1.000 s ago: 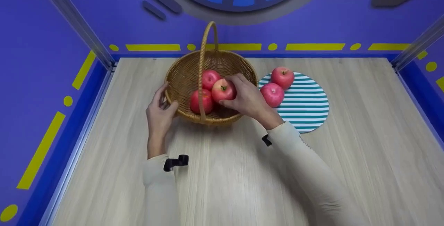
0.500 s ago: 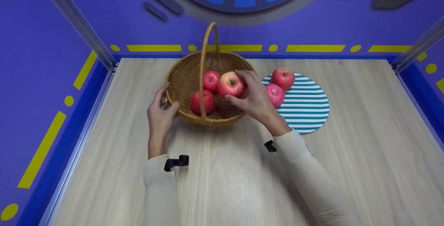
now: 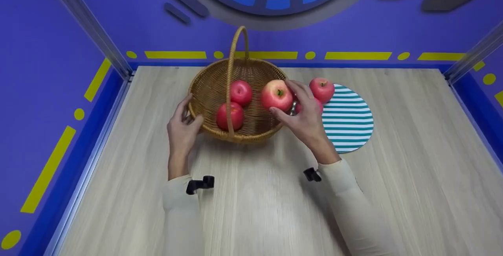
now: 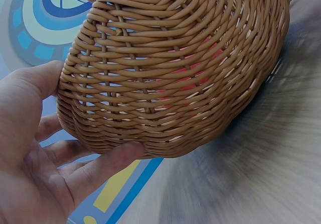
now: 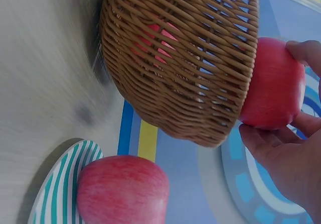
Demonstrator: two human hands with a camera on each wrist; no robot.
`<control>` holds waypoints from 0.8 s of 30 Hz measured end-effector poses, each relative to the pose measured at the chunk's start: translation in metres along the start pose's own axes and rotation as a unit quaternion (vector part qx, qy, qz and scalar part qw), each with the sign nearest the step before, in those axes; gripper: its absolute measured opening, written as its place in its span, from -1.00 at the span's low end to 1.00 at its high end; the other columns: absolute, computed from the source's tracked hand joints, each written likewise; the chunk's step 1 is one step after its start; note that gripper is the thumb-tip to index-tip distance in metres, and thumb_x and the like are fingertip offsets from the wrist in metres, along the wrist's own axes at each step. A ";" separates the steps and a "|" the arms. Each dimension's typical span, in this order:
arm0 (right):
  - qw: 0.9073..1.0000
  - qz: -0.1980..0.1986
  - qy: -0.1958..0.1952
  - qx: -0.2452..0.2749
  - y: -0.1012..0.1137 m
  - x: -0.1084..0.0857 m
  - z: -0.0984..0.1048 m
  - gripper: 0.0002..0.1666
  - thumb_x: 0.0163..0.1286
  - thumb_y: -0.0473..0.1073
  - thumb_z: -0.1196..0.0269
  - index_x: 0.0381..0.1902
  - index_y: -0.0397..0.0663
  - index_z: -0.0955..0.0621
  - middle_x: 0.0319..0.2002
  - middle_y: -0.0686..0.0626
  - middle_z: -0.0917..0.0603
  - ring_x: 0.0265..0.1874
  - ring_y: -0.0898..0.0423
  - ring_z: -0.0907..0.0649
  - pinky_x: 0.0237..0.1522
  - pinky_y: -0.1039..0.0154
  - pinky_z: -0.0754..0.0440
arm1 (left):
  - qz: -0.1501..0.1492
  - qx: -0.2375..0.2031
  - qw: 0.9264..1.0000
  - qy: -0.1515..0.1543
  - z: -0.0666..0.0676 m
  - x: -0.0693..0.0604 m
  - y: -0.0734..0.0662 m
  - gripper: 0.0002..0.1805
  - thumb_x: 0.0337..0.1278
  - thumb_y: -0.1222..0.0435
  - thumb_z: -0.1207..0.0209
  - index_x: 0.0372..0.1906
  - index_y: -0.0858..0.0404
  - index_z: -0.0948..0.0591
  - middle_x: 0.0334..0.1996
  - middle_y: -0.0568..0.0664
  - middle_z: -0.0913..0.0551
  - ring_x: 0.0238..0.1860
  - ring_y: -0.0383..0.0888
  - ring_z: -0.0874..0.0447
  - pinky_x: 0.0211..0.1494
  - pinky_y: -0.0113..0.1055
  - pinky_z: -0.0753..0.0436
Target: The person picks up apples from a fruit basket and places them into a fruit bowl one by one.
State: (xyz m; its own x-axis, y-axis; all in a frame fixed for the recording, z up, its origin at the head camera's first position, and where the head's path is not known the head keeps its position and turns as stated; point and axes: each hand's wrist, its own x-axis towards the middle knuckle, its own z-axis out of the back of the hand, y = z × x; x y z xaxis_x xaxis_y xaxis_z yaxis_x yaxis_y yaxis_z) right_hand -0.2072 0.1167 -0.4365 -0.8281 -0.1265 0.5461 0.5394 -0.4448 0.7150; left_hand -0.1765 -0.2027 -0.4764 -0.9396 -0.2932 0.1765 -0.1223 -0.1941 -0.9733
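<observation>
My left hand (image 3: 182, 132) grips the left rim of a round wicker basket (image 3: 206, 93). In the left wrist view its thumb lies at the rim, with fingers under the woven side. A red apple (image 3: 277, 94) sits in the grasp of my right hand (image 3: 307, 120), held over the basket's right rim. The right wrist view shows that apple overlapping the basket's edge. Inside the basket lie two more apples, a rear one (image 3: 241, 93) and a front one (image 3: 230, 116) partly behind the handle (image 3: 229, 75).
Right of the basket lies a green-and-white striped round mat (image 3: 347, 124). Two apples rest on its left part: a rear one (image 3: 322, 90) and a nearer one mostly hidden by my right hand. Blue printed walls (image 3: 353, 32) enclose the wooden table (image 3: 251, 205) at back and sides.
My right hand has lifted the apple and carried it rightward, from among the others inside the basket to the right rim. The left hand has stayed on the basket.
</observation>
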 end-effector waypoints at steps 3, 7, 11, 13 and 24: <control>1.000 -0.006 -0.011 0.009 -0.002 -0.003 0.004 -0.11 0.22 -0.08 -0.62 0.43 -0.28 -0.55 0.33 -0.17 -0.58 0.29 0.02 -0.57 0.35 0.07 -0.57 | 0.006 0.000 1.000 0.001 0.000 0.000 0.000 -0.30 0.26 0.43 -0.25 0.53 0.09 -0.52 0.51 0.04 -0.45 0.39 0.09 -0.55 0.35 -0.08 -0.61; 1.000 -0.014 -0.014 0.012 -0.004 -0.007 0.007 -0.12 0.26 -0.08 -0.59 0.46 -0.25 -0.53 0.35 -0.16 -0.56 0.32 0.03 -0.54 0.36 0.05 -0.58 | 0.010 -0.001 1.000 0.002 -0.001 0.000 -0.001 -0.29 0.27 0.43 -0.25 0.54 0.08 -0.51 0.52 0.01 -0.44 0.38 0.07 -0.55 0.34 -0.11 -0.62; 1.000 -0.017 -0.021 0.010 -0.005 -0.011 0.009 -0.12 0.26 -0.09 -0.59 0.46 -0.26 -0.53 0.35 -0.18 -0.56 0.33 0.01 -0.53 0.36 0.01 -0.58 | 0.010 -0.006 1.000 0.002 -0.001 0.000 0.000 -0.29 0.26 0.44 -0.25 0.54 0.09 -0.52 0.52 -0.02 -0.44 0.39 0.08 -0.55 0.36 -0.12 -0.61; 1.000 -0.015 -0.021 0.006 -0.005 -0.013 0.009 -0.12 0.26 -0.08 -0.59 0.46 -0.26 -0.53 0.36 -0.19 -0.56 0.34 0.00 -0.53 0.36 0.01 -0.58 | 0.008 -0.006 1.000 0.002 -0.002 0.000 0.001 -0.29 0.26 0.44 -0.26 0.53 0.10 -0.52 0.51 -0.02 -0.44 0.39 0.07 -0.55 0.37 -0.11 -0.61; 0.998 -0.040 -0.033 0.048 -0.006 -0.012 0.027 -0.11 0.28 -0.17 -0.58 0.49 -0.27 -0.49 0.38 -0.17 -0.51 0.29 0.01 -0.56 0.34 0.10 -0.59 | 0.002 0.001 1.000 -0.002 -0.001 0.001 0.000 -0.27 0.24 0.48 -0.24 0.54 0.16 -0.50 0.51 0.05 -0.44 0.43 0.05 -0.50 0.40 -0.09 -0.57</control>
State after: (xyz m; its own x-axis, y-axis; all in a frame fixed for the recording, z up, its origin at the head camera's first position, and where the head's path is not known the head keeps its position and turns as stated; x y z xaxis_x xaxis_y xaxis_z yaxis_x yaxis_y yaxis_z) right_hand -0.1965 0.1446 -0.4353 -0.8587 -0.0351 0.5113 0.4874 -0.3644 0.7935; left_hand -0.1781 -0.2022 -0.4760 -0.9388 -0.2981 0.1724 -0.1168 -0.1953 -0.9738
